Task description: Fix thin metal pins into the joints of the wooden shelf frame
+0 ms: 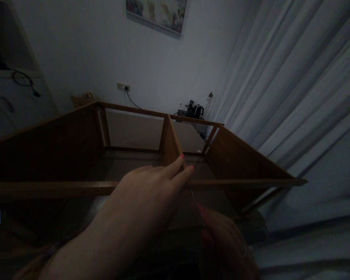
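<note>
A brown wooden frame [245, 182] with thin side panels stands before me. My left hand [151, 192] reaches over its near rail and grips it where the middle divider board [174, 138] meets that rail; two fingertips rest on the divider's top edge. Lower and to the right, in deep shade, my right hand [226, 239] is closed around a thin, light shaft [196, 199], which looks like a screwdriver's. The shaft slants up toward the underside of the joint. Its handle is hidden in the hand, and its tip is too dim to make out.
Long pale curtains [303, 77] hang close along the right side. Beyond the frame, a black kettle [197, 111] stands near the wall. A wall socket [123, 86] has a black cable plugged in. White cabinets [14, 97] are at the left, and a picture [157, 13] hangs above.
</note>
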Tool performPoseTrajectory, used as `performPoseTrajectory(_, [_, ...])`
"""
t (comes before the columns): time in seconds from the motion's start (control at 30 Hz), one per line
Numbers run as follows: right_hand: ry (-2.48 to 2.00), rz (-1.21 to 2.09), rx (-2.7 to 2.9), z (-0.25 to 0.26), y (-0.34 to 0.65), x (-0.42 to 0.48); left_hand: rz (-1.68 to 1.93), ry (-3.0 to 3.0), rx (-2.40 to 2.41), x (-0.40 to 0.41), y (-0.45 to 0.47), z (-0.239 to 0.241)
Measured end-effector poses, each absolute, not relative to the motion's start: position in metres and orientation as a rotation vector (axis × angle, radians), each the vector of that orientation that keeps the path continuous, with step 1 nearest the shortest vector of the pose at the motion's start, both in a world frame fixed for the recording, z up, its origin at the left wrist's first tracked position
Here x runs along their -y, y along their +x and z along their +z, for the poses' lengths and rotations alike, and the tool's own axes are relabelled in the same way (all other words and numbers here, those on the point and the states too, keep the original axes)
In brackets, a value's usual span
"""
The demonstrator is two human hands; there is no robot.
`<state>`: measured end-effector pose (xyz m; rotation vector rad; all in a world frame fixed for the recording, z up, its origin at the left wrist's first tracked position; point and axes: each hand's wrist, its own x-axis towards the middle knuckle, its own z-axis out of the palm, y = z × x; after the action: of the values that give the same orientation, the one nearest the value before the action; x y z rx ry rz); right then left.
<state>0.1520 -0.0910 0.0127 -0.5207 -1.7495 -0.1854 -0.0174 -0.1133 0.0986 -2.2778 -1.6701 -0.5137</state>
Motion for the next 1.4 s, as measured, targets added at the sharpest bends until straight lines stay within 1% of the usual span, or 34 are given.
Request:
performPoseTrajectory(0.17, [-0.507,-0.195,1.740,0.011,0.151,0.087,-0.514,-2.289,1.650,0.115,-0.018,0.099])
performPoseTrajectory(0.27, [-0.489,-0.133,1.792,0.011,0.157,0.081,-0.531,-2.274,1.632,0.114,-0.018,0.098])
performPoseTrajectory(0.37, [-0.430,0.085,1.648,0.007,0.149,0.078,-0.495,-2.277,1.653,0.113,-0.018,0.098])
performPoseTrajectory(0.53, [-0.308,0.669,1.321,0.007,0.113,0.083,-0.452,-2.258,1.703,0.113,-0.018,0.101])
performPoseTrajectory(0.63, [-0.356,0.800,1.239,0.011,0.100,0.089,-0.462,-2.257,1.695,0.114,-0.017,0.102])
performPoseTrajectory(0.73, [-0.399,0.759,1.237,0.011,0.096,0.090,-0.509,-2.263,1.659,0.115,-0.017,0.102])
performPoseTrajectory(0.83, [-0.276,0.641,1.269,0.006,0.097,0.087,-0.555,-2.266,1.633,0.115,-0.017,0.102])
performPoseTrajectory(0.93, [-0.237,0.538,1.352,0.000,0.102,0.084,-0.517,-2.293,1.657,0.116,-0.017,0.103])
performPoseTrajectory(1.1, [-0.342,0.572,1.458,-0.002,0.115,0.087,-0.508,-2.295,1.682,0.118,-0.016,0.102])
performPoseTrajectory(1.3, [-0.390,0.479,1.472,0.006,0.117,0.089,-0.488,-2.277,1.680,0.117,-0.018,0.101])
performPoseTrajectory(1.4, [-0.410,0.550,1.458,0.008,0.115,0.090,-0.458,-2.289,1.700,0.115,-0.019,0.101])
